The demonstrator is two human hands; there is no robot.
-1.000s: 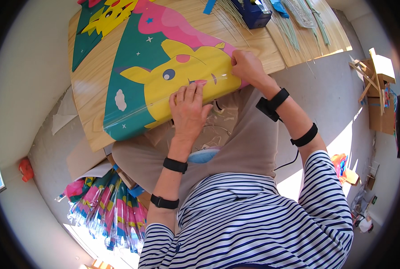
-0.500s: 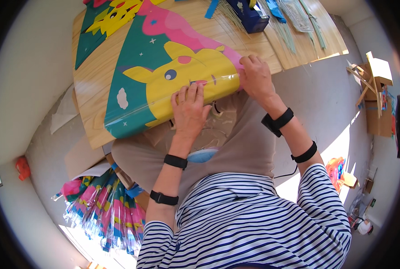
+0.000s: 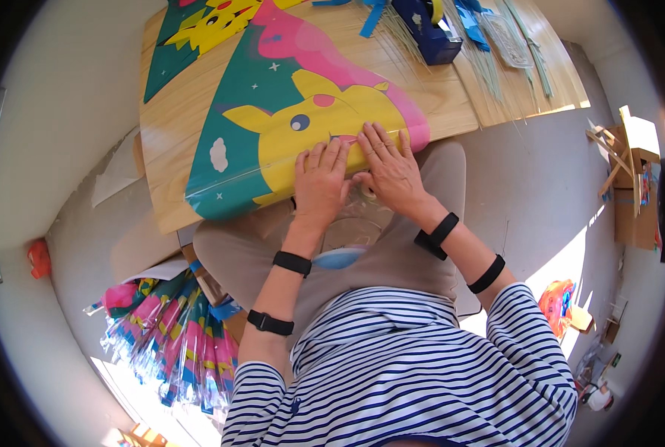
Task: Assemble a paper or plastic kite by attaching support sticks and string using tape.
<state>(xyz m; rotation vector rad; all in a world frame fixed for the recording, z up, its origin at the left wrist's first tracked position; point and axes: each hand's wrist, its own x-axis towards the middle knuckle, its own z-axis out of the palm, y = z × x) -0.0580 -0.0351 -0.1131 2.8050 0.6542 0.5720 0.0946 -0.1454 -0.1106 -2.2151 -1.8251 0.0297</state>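
A shiny triangular printed plastic sheet [image 3: 280,149], green, yellow and pink with a cartoon animal, lies on the wooden table [image 3: 170,149]. Its near edge curves down over the table's front edge. My left hand [image 3: 322,182] rests palm down near the middle of that edge, fingers stretched over the yellow part. Just to its right, my right hand [image 3: 390,167] lies with spread fingers on the sheet, near the pink corner. The two thumbs nearly meet below the edge. Neither hand grips anything.
Another printed sheet [image 3: 170,63] lies at the far left. At the back right are a dark blue tape dispenser [image 3: 431,33], thin rods [image 3: 485,71], blue strips [image 3: 472,22] and a clear tray [image 3: 510,41]. Folded colourful sheets [image 3: 172,331] hang at lower left; cardboard boxes [image 3: 634,212] stand right.
My right hand has left the sheet's pink right corner, moved left, and now lies flat beside my left hand. The left hand stays on the near edge. The view has shifted slightly.
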